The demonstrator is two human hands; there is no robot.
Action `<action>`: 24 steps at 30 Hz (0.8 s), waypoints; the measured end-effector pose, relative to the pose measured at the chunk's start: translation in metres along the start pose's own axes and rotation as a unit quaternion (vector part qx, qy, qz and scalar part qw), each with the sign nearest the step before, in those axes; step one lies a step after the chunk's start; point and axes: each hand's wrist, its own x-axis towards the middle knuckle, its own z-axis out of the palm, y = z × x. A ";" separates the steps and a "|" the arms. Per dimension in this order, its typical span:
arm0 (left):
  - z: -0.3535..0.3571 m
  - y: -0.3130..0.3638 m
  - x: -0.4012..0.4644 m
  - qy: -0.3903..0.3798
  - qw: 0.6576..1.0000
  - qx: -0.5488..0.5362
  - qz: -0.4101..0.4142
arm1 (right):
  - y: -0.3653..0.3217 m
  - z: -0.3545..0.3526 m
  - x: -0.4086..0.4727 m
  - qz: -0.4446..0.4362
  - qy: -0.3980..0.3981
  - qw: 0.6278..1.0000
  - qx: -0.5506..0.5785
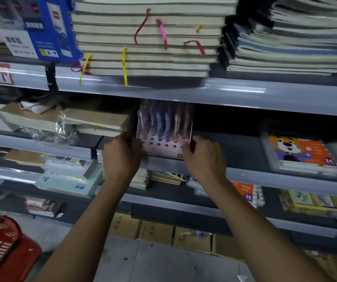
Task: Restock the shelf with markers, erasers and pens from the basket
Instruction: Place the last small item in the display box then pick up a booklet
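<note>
One pale pink-lilac cardboard pen display box (pixel 164 129) with round holes punched in its lower front panel, standing upright at the front edge of the grey metal middle shelf (pixel 245 151), directly under the shelf above. Roughly six or seven capped pens inside, blue and pink-toned, exact count blurred; pens stand vertical, long axis up-down, lower ends seated in the top row of holes, tops nearly reaching the upper shelf lip. Box front faces the camera. Two hands, both on the box: left hand (pixel 122 153) grasps the lower left edge, fingers curled round the side; right hand (pixel 204 157) grasps the lower right corner, fingertips hooked on the edge. Box sits between and slightly above the hands, their wrists below the shelf lip. One red plastic shopping basket (pixel 2 247) at bottom left on the floor, well apart from the hands, contents not visible. One stack of cream-paged notebooks with ribbon markers (pixel 147 37) on the top shelf above the box. One orange-and-purple cartoon dog boxed set (pixel 300 151) to the right on the same shelf, apart from the box. Kraft-cover notebooks (pixel 100 121) just left of the box.
</note>
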 end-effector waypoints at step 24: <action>0.057 0.089 -0.038 -0.033 0.995 -0.051 0.076 | 0.087 -0.062 -0.006 0.030 0.106 0.989 -0.102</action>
